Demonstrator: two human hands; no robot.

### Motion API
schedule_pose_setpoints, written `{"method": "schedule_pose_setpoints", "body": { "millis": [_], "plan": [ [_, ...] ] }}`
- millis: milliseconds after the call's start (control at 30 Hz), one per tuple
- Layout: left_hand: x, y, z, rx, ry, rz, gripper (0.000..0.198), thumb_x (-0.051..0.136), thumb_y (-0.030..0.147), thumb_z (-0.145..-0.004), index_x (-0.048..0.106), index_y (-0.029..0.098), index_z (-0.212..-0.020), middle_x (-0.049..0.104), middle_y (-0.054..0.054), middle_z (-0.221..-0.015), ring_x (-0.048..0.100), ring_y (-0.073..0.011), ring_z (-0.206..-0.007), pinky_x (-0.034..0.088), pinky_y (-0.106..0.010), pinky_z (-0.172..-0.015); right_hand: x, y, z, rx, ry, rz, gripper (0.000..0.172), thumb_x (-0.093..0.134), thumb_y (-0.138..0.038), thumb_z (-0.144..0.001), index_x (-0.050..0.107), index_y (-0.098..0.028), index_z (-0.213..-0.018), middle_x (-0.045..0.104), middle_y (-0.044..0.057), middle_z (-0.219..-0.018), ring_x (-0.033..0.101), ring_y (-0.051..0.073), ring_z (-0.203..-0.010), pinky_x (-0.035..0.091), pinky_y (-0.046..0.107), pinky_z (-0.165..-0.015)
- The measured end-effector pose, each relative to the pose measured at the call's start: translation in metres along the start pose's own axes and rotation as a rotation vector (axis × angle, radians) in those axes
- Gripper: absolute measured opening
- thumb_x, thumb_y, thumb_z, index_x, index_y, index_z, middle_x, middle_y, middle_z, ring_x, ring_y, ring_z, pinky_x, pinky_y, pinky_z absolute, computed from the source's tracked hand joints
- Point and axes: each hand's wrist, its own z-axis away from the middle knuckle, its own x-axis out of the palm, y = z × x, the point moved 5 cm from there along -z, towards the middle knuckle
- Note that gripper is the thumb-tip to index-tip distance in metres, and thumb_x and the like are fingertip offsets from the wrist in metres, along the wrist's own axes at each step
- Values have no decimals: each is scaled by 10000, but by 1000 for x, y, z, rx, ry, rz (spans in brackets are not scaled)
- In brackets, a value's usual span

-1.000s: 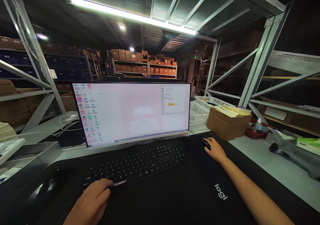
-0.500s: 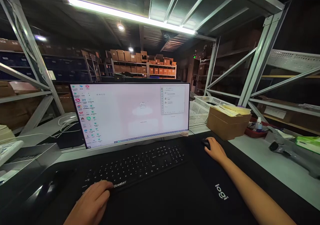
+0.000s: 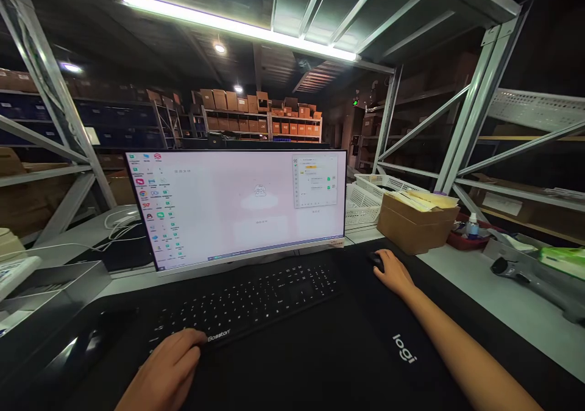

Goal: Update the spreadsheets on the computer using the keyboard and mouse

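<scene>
My right hand (image 3: 393,272) lies curled over a black mouse (image 3: 375,260) on the black desk mat (image 3: 347,356), right of the keyboard. My left hand (image 3: 168,362) rests at the near left corner of the black keyboard (image 3: 247,301), fingers loosely bent and touching its front edge, holding nothing. Behind the keyboard stands a wide monitor (image 3: 237,207) with a pale desktop, icons down its left side and a small window at its upper right.
A cardboard box (image 3: 414,222) and white mesh baskets (image 3: 368,200) stand right of the monitor. A handheld scanner (image 3: 525,274) and green pack (image 3: 564,258) lie far right. A second dark mouse (image 3: 75,347) and a clear tray (image 3: 55,283) sit left. Steel shelf posts frame both sides.
The small window at the screen's upper right shows different content now. Both hands stay where they were; the view has shifted slightly.
</scene>
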Motion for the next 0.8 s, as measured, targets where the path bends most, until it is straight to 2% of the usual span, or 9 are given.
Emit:
{"method": "schedule_pose_setpoints", "body": {
  "millis": [133,267,467,800],
  "plan": [
    [-5,0,-4,93,26,-24,178,492,150,-864,624,257,-814,703,-3,-965,649,-131,-944,525,-224,-842,1,0,-1,-4,12,-11,476,499,-307,-811,551,-168,-1264,567,125,-1300,560,244,-1227,431,392,-1075],
    [-6,0,-5,132,36,-41,163,510,156,-848,632,263,-827,711,2,-960,654,-131,-938,531,-218,-830,2,1,0,-15,26,-21,537,507,-306,-815,526,-207,-1343,543,115,-1363,536,243,-1270,421,404,-1089],
    [-4,4,-4,-13,18,10,208,453,180,-917,623,249,-821,695,-20,-993,640,-149,-973,526,-272,-870,3,1,0,-11,0,-19,497,505,-312,-824,570,-205,-1305,537,117,-1368,530,244,-1280,422,398,-1085],
    [-4,2,-4,44,43,-13,198,471,172,-890,635,257,-818,715,-9,-971,664,-136,-939,534,-239,-852,1,2,-1,14,27,-33,426,526,-299,-802,556,-221,-1220,586,82,-1265,585,221,-1172,448,380,-1030]
  ]
}}
